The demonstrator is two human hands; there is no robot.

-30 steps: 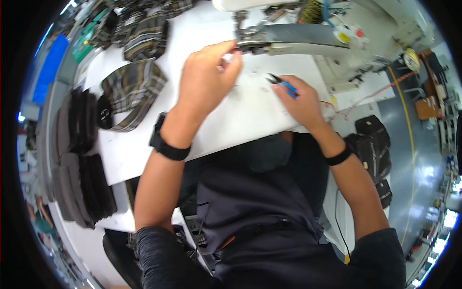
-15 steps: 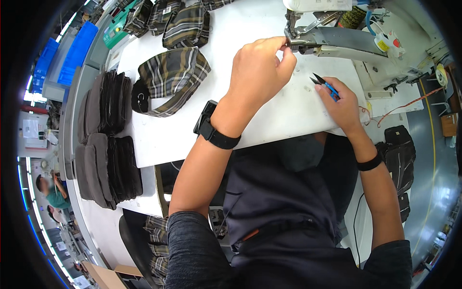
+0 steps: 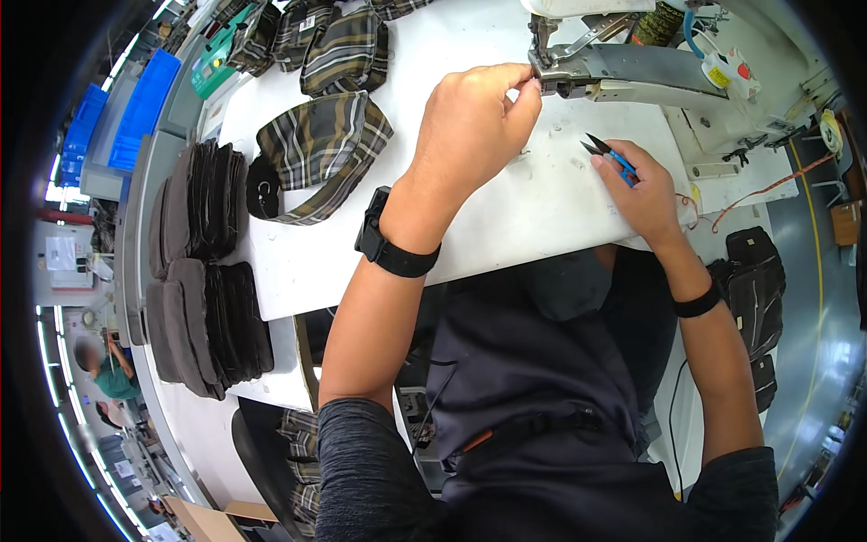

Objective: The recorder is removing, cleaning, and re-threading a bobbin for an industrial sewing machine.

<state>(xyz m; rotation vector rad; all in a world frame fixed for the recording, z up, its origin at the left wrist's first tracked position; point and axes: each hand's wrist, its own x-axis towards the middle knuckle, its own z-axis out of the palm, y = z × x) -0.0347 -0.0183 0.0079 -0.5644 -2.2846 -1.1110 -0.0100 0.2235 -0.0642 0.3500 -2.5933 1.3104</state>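
My left hand (image 3: 474, 126) reaches up to the sewing machine's presser foot area (image 3: 545, 61), its thumb and forefinger pinched together at the tip of the machine's narrow arm (image 3: 632, 72). Whatever sits between those fingertips is too small to make out. In my right hand (image 3: 648, 194) rests a pair of blue thread snips (image 3: 619, 165), dark blades parted and pointing up and left, just above the white tabletop (image 3: 560, 199). A sewn plaid fabric piece (image 3: 316, 149) with a black strip at one end lies left of my left hand.
More plaid pieces (image 3: 345, 50) sit at the far left of the table. Stacks of dark grey fabric panels (image 3: 194, 316) stand along its left side. An orange cord (image 3: 768, 188) runs at the right, above dark bags (image 3: 754, 289). Another person (image 3: 113, 370) is at the distant left.
My left hand has shifted slightly left, its fingertips still pinched by the machine's arm tip. The right hand keeps holding the snips in nearly the same place. The whole view has tilted a little.
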